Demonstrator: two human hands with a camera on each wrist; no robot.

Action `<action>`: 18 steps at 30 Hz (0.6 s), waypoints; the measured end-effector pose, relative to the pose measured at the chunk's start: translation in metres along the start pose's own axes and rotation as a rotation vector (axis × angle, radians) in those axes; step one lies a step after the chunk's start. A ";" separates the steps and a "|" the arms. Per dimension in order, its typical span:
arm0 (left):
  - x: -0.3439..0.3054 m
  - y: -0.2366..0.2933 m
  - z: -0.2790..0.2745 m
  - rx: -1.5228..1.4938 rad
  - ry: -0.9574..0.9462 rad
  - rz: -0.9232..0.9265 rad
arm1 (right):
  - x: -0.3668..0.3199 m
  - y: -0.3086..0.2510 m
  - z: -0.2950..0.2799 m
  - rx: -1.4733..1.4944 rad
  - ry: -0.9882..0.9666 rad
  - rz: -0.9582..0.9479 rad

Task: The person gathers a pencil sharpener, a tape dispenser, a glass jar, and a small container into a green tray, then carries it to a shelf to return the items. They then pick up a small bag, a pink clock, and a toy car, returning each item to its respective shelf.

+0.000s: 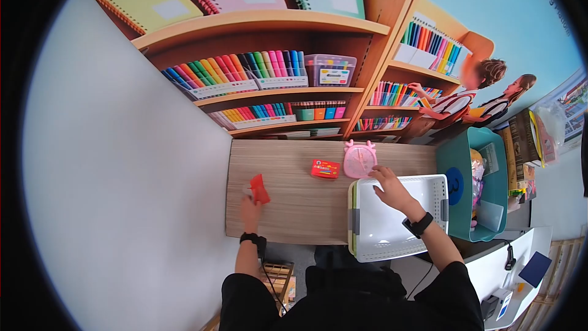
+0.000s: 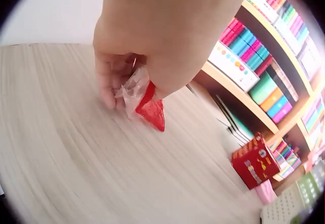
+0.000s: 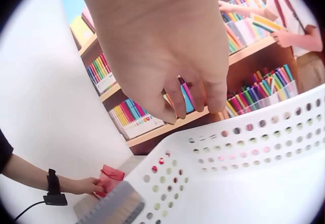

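My left hand (image 1: 250, 213) pinches a small packet (image 1: 260, 189) of red and clear plastic over the left part of the table. In the left wrist view the clear, crumpled end of the packet (image 2: 139, 99) sits between thumb and fingers, and its red part sticks out. My right hand (image 1: 392, 189) hovers above the white plastic basket (image 1: 444, 208), fingers loosely bent with nothing in them. Just beyond its fingertips lies a pink round item with antler-like horns (image 1: 359, 159). A red printed box (image 1: 325, 168) lies left of that item.
The wood-grain table (image 1: 288, 208) meets a white wall at the left. A green rim (image 1: 352, 233) shows beneath the white basket. A teal bin (image 1: 490, 184) with items inside stands to the right. Behind the table is a wall picture of shelves (image 1: 263, 24).
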State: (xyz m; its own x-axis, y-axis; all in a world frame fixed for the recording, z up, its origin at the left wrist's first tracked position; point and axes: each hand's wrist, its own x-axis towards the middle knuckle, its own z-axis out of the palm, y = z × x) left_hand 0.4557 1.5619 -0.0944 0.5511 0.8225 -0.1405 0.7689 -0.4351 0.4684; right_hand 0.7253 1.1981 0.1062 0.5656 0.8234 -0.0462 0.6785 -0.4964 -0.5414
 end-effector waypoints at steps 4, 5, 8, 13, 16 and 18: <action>-0.025 0.051 0.015 -0.441 -0.059 0.195 | 0.026 -0.030 0.015 0.133 -0.030 -0.105; -0.038 0.076 0.005 -0.530 -0.046 0.251 | 0.031 -0.037 0.018 0.199 -0.050 -0.129; -0.055 0.127 -0.013 -0.583 -0.268 0.221 | 0.042 -0.051 0.031 0.389 -0.105 -0.065; -0.073 0.189 -0.019 -0.921 -0.507 0.312 | 0.051 -0.065 0.034 0.688 -0.032 0.004; -0.074 0.208 -0.026 -1.051 -0.631 0.371 | 0.051 -0.052 0.035 0.695 -0.018 -0.023; -0.074 0.214 -0.023 -0.995 -0.649 0.433 | 0.047 -0.044 0.030 0.594 0.099 -0.009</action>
State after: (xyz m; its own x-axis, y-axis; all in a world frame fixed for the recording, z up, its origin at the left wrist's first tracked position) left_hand 0.5720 1.4159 0.0368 0.9702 0.2285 -0.0805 0.0657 0.0716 0.9953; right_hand 0.7080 1.2666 0.1029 0.6217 0.7829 0.0233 0.3217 -0.2281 -0.9190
